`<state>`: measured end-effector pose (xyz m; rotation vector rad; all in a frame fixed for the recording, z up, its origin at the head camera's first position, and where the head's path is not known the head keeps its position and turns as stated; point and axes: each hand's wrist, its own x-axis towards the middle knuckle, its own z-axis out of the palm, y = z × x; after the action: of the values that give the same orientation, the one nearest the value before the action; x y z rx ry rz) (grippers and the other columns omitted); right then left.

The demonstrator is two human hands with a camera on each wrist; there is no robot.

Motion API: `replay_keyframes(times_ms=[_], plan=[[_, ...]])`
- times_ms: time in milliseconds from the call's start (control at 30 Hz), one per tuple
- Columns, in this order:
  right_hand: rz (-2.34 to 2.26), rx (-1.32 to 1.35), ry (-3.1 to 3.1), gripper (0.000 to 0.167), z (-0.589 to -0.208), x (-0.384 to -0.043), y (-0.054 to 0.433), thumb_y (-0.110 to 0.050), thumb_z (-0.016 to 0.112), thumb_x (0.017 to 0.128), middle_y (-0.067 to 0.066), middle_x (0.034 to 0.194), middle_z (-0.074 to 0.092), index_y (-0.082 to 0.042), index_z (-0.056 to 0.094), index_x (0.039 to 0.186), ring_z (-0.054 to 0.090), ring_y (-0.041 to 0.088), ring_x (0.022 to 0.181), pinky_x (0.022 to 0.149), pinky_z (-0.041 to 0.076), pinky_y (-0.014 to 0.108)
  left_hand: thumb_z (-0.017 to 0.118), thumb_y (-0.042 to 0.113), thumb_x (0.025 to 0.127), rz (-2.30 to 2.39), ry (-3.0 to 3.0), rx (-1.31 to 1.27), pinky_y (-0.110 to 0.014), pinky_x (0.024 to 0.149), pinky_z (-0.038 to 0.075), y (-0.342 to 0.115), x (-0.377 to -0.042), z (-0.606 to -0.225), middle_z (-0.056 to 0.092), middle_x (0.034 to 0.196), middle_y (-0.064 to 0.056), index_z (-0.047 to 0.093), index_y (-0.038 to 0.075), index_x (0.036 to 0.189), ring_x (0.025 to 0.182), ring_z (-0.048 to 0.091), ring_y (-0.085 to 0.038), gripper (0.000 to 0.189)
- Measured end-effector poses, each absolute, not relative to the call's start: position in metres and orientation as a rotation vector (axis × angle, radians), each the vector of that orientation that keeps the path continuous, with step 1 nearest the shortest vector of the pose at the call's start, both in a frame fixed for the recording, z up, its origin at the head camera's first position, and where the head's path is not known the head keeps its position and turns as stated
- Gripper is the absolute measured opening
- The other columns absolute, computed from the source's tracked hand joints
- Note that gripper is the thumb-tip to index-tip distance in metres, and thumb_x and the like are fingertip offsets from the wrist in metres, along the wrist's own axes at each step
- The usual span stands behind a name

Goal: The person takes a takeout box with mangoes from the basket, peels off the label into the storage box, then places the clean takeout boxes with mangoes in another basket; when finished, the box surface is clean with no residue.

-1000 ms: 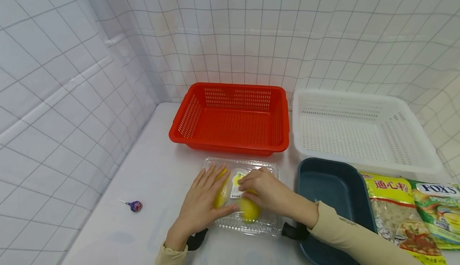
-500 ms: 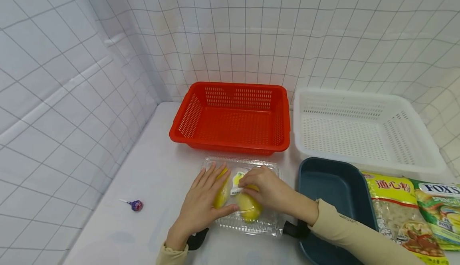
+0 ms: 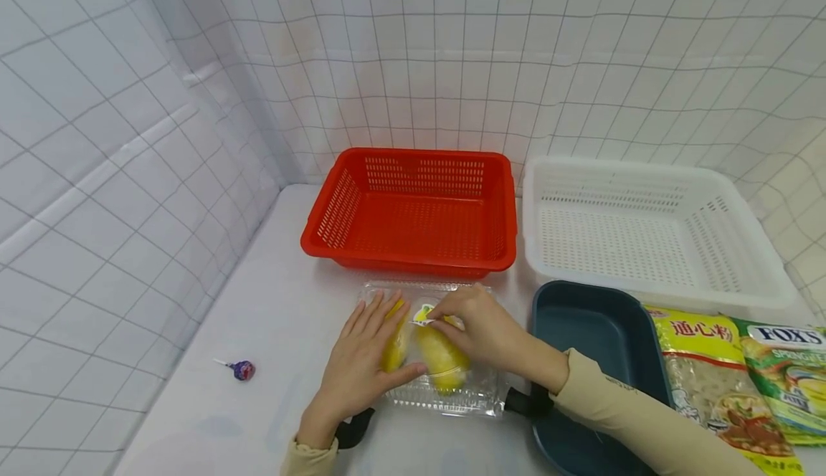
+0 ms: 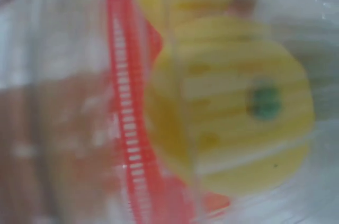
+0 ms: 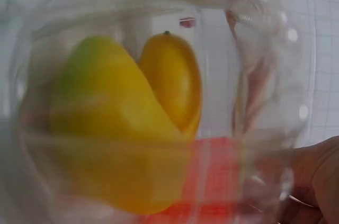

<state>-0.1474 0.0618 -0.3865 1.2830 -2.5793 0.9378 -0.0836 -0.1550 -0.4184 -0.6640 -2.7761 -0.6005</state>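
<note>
A clear plastic clamshell box lies on the table with two yellow mangoes inside. My left hand is spread flat on the lid, fingers straight, over the left mango. Thumb and fingers of my right hand pinch the lower edge of a white-and-yellow sticker on the lid. That edge is lifted, while its upper part lies against the plastic. The right mango shows below my right fingers. Through the box wall, the right wrist view has a mango close up; the left wrist view is blurred.
Behind the box stands a red basket, with a white basket to its right. A dark blue bin sits under my right forearm. Pasta and FOX'S candy packets lie far right. A lollipop lies left.
My right hand has peeled the sticker's lower edge upward, away from the lid, moving slightly up. The sticker looks shorter and more of the right mango shows. My left hand stays put.
</note>
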Motion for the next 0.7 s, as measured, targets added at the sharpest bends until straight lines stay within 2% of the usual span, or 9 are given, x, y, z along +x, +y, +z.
replay_keyframes(times_ms=[200,333,500,700], plan=[[0.961,1.229,-2.573,0.011,-0.387,-0.152,0.068,-0.019,0.077,0.081,-0.011,0.082,0.069,-0.016,0.077,0.091,0.057,0.011,0.076,0.069,0.039,0.028,0.057,0.064,0.083,-0.588,-2.800,-0.675,-0.046,0.113,0.008,-0.156,-0.083,-0.420,0.031,0.151,-0.008,0.041,0.007,0.144,0.141,0.017,-0.029,0.085],[1.068,1.170,-2.555,0.009,-0.384,-0.158,0.076,-0.015,0.077,0.080,-0.011,0.078,0.068,-0.014,0.077,0.089,0.054,0.009,0.071,0.063,0.043,0.024,0.059,0.063,0.082,-0.599,-2.817,-0.666,-0.046,0.113,0.007,-0.156,-0.083,-0.419,0.031,0.151,-0.008,0.041,0.008,0.144,0.142,0.015,-0.028,0.085],[1.210,1.020,-2.581,0.010,-0.377,-0.163,0.090,-0.013,0.077,0.080,-0.010,0.079,0.068,-0.011,0.077,0.090,0.054,0.008,0.071,0.061,0.049,0.028,0.058,0.064,0.082,-0.599,-2.828,-0.657,-0.046,0.113,0.007,-0.156,-0.083,-0.419,0.030,0.152,-0.008,0.041,0.008,0.144,0.142,0.014,-0.027,0.085],[1.232,0.874,-2.600,0.011,-0.370,-0.165,0.110,-0.013,0.076,0.081,-0.011,0.077,0.065,-0.013,0.077,0.093,0.053,0.009,0.068,0.059,0.047,0.028,0.057,0.065,0.081,-0.596,-2.826,-0.646,-0.046,0.113,0.008,-0.156,-0.082,-0.419,0.030,0.152,-0.007,0.041,0.009,0.144,0.142,0.016,-0.027,0.086]])
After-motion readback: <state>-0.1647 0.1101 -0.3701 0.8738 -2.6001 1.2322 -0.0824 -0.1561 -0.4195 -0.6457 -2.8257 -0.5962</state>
